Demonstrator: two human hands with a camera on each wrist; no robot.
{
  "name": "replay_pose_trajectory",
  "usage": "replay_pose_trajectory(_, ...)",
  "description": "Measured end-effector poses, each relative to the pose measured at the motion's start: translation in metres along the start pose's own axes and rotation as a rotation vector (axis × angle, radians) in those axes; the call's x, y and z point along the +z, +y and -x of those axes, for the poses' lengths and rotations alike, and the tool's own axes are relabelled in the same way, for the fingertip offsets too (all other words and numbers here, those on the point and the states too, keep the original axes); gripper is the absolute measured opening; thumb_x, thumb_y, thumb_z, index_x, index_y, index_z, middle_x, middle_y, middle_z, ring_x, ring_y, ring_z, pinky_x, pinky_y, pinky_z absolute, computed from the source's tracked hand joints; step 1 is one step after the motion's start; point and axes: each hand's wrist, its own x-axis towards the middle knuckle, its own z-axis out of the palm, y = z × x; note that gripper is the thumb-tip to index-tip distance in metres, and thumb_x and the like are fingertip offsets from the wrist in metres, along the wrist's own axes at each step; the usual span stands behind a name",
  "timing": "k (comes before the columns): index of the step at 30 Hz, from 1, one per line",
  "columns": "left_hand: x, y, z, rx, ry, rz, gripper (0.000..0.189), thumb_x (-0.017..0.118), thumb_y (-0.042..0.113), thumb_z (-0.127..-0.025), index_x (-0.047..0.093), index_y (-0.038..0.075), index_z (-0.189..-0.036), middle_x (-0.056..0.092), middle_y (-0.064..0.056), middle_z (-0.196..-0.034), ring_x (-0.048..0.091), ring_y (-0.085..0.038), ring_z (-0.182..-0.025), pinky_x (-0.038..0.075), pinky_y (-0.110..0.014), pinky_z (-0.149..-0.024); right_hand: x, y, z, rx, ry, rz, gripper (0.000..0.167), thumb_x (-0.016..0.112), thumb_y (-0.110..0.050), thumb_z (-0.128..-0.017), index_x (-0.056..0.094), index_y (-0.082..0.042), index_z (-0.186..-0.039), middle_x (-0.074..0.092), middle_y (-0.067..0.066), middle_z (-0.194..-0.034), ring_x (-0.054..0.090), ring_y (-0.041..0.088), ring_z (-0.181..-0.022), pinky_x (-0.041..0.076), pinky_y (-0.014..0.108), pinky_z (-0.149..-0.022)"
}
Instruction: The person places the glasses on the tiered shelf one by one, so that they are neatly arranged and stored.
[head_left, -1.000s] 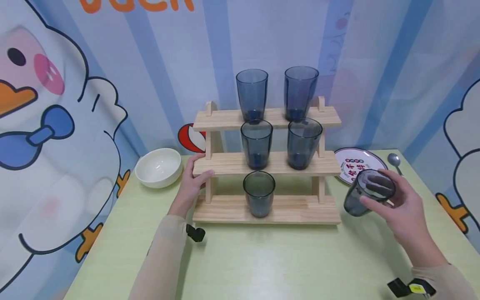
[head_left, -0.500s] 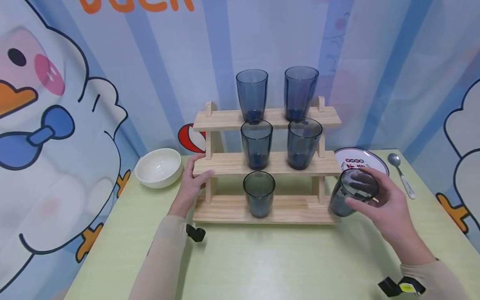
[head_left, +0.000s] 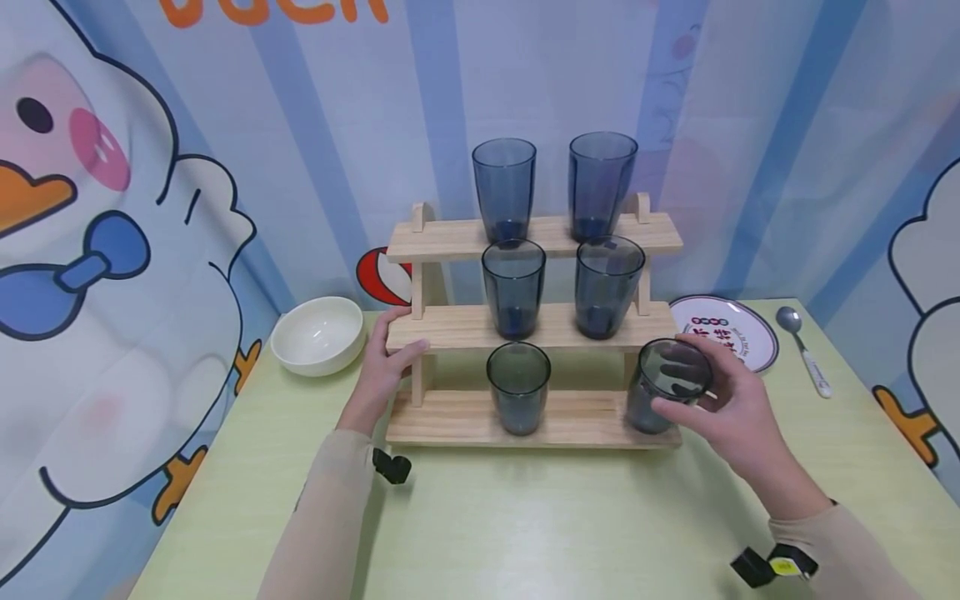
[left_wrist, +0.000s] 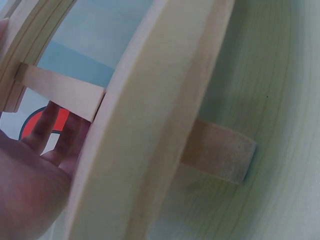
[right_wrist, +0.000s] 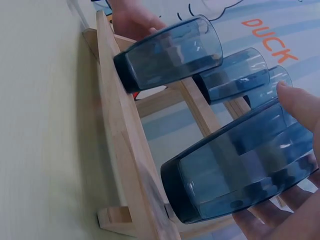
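A tinted drinking glass (head_left: pixel 663 392) is in my right hand (head_left: pixel 738 404), thumb on the near side and fingers round the far side. It is over the right end of the bottom board of a three-tier wooden rack (head_left: pixel 457 429); in the right wrist view, the glass base is close to the board, and I cannot tell if they touch. My left hand (head_left: pixel 384 367) grips the left end of the middle board, thumb on top. A matching glass (head_left: pixel 519 392) stands on the bottom board, two more on the middle board and two on the top.
A white bowl (head_left: pixel 318 337) stands left of the rack. Behind my right hand lie a printed plate (head_left: pixel 757 342) and, farther right, a spoon (head_left: pixel 810 362). A cartoon-printed backdrop (head_left: pixel 337 125) rises behind the table (head_left: pixel 525 517).
My right hand has carried its glass leftward, from beside the rack to above the bottom board's right end. More of the plate and spoon shows. My left hand has stayed in place.
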Motion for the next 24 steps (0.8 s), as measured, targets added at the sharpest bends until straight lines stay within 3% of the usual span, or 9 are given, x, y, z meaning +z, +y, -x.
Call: replay_pose_trajectory(24,0.0,-0.001,-0.001,-0.008,0.002,-0.002,0.059,0.07,0.023,-0.101,0.04,0.032,-0.152,0.037,-0.007,-0.158,0.058,-0.039,-0.123,0.046,-0.061,-0.108,0.038,-0.001,-0.013,0.01,-0.108,-0.047,0.079,0.089,-0.004,-0.083,0.05,-0.009,-0.152,0.061,0.006,-0.138,0.063,0.011,-0.118,0.055,0.021,-0.093)
